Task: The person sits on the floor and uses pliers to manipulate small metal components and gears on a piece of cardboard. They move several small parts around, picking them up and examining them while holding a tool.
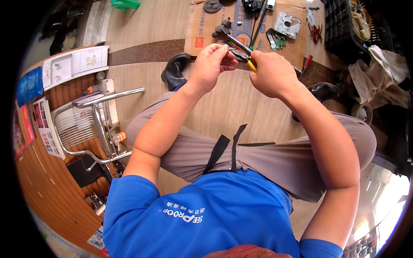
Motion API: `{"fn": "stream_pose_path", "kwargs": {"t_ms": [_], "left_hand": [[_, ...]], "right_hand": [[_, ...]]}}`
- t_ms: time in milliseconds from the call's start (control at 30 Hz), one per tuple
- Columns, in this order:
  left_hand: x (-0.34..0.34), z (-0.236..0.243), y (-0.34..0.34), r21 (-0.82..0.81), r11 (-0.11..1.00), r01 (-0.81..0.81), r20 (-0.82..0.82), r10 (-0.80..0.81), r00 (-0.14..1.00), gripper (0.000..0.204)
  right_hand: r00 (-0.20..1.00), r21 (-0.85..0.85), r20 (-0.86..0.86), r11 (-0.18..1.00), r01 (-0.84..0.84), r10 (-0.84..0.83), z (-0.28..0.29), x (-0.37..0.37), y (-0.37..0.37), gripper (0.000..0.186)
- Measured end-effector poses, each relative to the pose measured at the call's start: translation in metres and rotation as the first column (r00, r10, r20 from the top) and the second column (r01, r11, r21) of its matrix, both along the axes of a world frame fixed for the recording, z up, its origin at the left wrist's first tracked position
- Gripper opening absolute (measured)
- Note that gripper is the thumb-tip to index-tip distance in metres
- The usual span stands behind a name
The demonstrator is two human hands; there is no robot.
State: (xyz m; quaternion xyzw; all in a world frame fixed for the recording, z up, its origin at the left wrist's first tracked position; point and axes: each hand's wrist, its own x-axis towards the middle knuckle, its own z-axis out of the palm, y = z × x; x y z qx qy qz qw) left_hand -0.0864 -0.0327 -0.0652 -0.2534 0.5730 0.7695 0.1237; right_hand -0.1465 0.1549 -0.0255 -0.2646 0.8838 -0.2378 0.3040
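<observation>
My left hand [211, 66] is closed in a pinch at the jaws of black pliers [238, 54] with yellow handles; a small piece between my fingertips is too small to name. My right hand [273, 73] is closed around the pliers' handles. Just beyond, a dark metal shaft [238, 42] with a knobby head reaches over a cardboard sheet [193, 19]; its near end is hidden by my right hand. On the cardboard are a silvery perforated plate [287, 25], small green pieces [280, 41] and long dark rods [260, 21].
A black crate [333, 30], crumpled cloths [374, 75] and a small fan [362, 112] stand at right. A chrome rack [77, 129] and white tray [75, 63] are at left. A red-handled tool [307, 62] lies by the cardboard. My bent legs [163, 146] frame the floor between them.
</observation>
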Motion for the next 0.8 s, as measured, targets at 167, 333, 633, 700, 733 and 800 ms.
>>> {"fn": "stream_pose_path", "kwargs": {"t_ms": [167, 333, 633, 700, 733, 800], "left_hand": [[-0.002, 0.005, 0.000, 0.010, 1.000, 0.027, -0.191, -0.025, 0.981, 0.029], [-0.003, 0.004, 0.001, 0.025, 0.999, 0.034, -0.243, -0.027, 0.970, 0.029], [-0.003, 0.009, 0.005, -0.019, 1.000, 0.015, -0.245, -0.019, 0.969, 0.025], [-0.002, 0.008, 0.007, -0.058, 0.998, 0.006, -0.233, -0.020, 0.972, 0.025], [-0.002, 0.008, 0.008, -0.071, 0.997, -0.004, -0.233, -0.013, 0.973, 0.025], [-0.001, 0.007, 0.009, -0.084, 0.996, -0.012, -0.231, -0.007, 0.973, 0.026]], "right_hand": [[0.993, -0.030, 0.106, 0.998, 0.056, -0.053, 0.002, -0.005, -0.002, 0.027], [0.988, -0.069, 0.147, 0.996, 0.062, -0.052, 0.002, -0.008, 0.000, 0.028], [0.999, -0.110, 0.038, 0.994, 0.024, -0.020, -0.009, -0.002, 0.003, 0.030], [1.000, -0.120, 0.020, 0.993, 0.024, -0.022, -0.013, -0.001, 0.003, 0.031], [1.000, -0.119, 0.021, 0.993, 0.025, -0.023, -0.013, 0.000, 0.003, 0.031], [0.999, -0.111, 0.035, 0.994, 0.020, -0.016, -0.012, 0.000, 0.003, 0.031]]}}
